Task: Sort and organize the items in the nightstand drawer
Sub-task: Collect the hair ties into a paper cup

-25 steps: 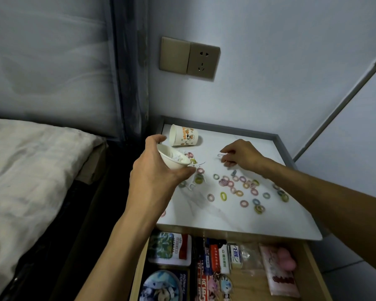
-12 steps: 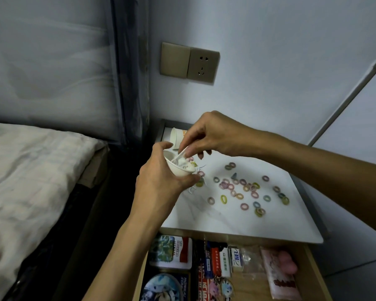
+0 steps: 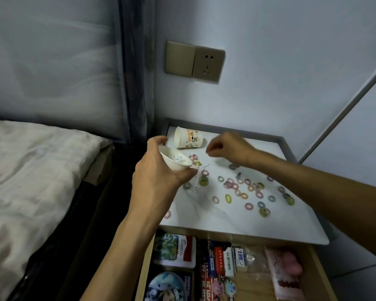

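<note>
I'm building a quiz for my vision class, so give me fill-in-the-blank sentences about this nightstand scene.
1. The left hand grips a small white cup; the printed paper cup lies on its ____.
2. The drawer under the nightstand top is ____.
3. On the wall, the socket is to the ____ of the switch.
Missing words: side; open; right.

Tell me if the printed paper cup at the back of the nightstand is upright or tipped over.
Tipped over: the printed paper cup lies on its side on the nightstand top, its open mouth facing left.
</note>
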